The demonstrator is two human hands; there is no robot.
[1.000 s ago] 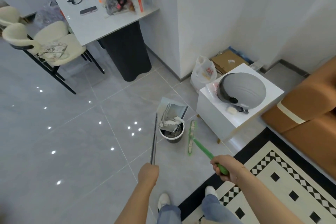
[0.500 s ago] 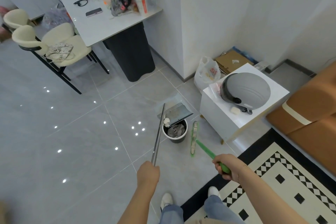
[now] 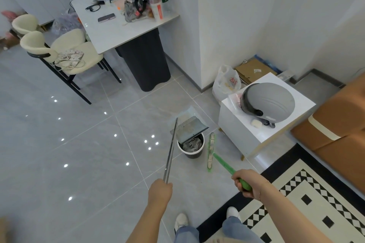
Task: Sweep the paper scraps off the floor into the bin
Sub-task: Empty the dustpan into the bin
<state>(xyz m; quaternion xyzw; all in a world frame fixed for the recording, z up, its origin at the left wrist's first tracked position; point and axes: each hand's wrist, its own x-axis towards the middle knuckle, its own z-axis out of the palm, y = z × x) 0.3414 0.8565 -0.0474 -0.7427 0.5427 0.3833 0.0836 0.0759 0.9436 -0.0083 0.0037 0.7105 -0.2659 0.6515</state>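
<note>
Gripping a long metal-handled grey dustpan [image 3: 191, 130], the left hand [image 3: 160, 191] tilted it over a small round grey bin [image 3: 191, 147]. Right hand [image 3: 246, 183] gripped a green plastic broom [image 3: 211, 153] resting beside the bin.

**What I cannot make out from here**

The dustpan [image 3: 191, 129] covers part of the bin [image 3: 190, 149], so I see only a grey heap inside and cannot tell scraps apart. My left hand [image 3: 160, 191] hides the handle's end. The sofa [image 3: 335, 130] runs off the right edge. The clutter on the table [image 3: 118, 31] is blurred.
</note>
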